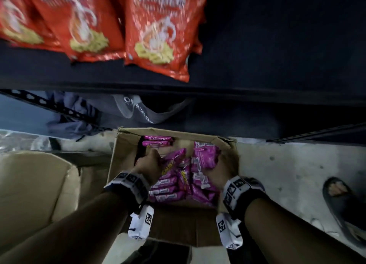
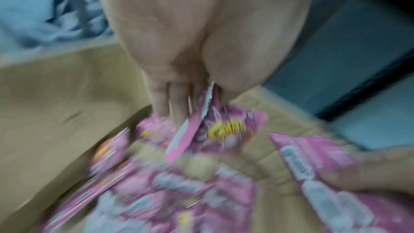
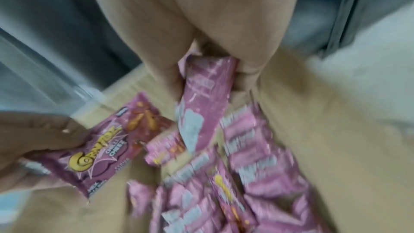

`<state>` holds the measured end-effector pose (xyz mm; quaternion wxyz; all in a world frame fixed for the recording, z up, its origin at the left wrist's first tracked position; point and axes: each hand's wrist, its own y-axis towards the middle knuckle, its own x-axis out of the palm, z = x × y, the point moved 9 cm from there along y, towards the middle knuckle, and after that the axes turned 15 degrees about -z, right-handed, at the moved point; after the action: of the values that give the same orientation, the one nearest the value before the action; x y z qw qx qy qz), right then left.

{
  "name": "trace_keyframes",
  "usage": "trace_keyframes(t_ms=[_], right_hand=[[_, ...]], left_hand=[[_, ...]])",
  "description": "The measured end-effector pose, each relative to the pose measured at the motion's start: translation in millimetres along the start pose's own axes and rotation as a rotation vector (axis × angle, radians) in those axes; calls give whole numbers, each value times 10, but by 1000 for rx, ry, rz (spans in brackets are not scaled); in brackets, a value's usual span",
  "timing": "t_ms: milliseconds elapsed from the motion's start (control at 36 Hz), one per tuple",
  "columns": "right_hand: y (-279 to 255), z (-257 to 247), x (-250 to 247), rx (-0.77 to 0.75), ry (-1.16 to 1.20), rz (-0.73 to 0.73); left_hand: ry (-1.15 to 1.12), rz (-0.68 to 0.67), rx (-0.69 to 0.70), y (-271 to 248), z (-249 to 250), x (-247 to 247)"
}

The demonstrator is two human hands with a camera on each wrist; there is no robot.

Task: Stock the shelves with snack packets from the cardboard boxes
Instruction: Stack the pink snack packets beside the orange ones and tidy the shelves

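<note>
An open cardboard box [image 1: 126, 150] stands on the floor below the shelf, holding several pink snack packets [image 1: 170, 190]. Both hands reach into it. My left hand [image 1: 155, 157] pinches one pink packet [image 2: 226, 130] by its top edge, thumb against fingers [image 2: 170, 98]. The same packet [image 3: 105, 155] shows a yellow logo in the right wrist view. My right hand [image 1: 217, 165] grips a pink packet [image 3: 206, 93] at the box's right side, lifted above the pile. Red snack bags [image 1: 158, 35] lie on the dark shelf [image 1: 257, 79] above.
A second open cardboard box [image 1: 35, 184] sits at the left. Right of the box a foot in a dark sandal [image 1: 340, 200] stands on the pale floor [image 1: 287, 164]. Grey cloth [image 1: 128, 109] lies under the shelf, beside a slotted metal upright [image 1: 49, 103].
</note>
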<state>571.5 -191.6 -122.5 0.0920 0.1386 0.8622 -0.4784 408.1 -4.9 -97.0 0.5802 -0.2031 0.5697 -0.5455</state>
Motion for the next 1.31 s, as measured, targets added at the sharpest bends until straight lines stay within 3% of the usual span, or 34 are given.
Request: trace_keyframes(t_ms=[139,306,472,667,917,1028,1111,1222,1306], right_hand=[[-495,-33,-403,-47,-15,-155],[-1365,-440,-1319,-98,74,-112],[-1971,-638,-2157,-144,212,47],[-2475,-809,-2765,-225,371,192],[-2443,-1072,-3453,-303,433,491],[-2226,-1129,-3609,-273,383,546],[-2076,-1176,-3669,-283,281,573],[-1957,-1224,-3650,-275,135,539],[-2000,-1267,-3678,-211,-122,634]], left_hand=[[195,-20,169,-539,812,-301],[283,-10,252,-1076,1633,-667],[144,-1,413,-1504,2317,-975],[-86,42,553,-1928,2883,-1328],[-442,181,493,-1739,3238,-1671],[-337,302,396,-1570,3331,-1754],[-286,320,348,-1518,3353,-1738],[-67,476,395,-1600,3476,-1783],[81,619,458,-1692,3625,-1768]])
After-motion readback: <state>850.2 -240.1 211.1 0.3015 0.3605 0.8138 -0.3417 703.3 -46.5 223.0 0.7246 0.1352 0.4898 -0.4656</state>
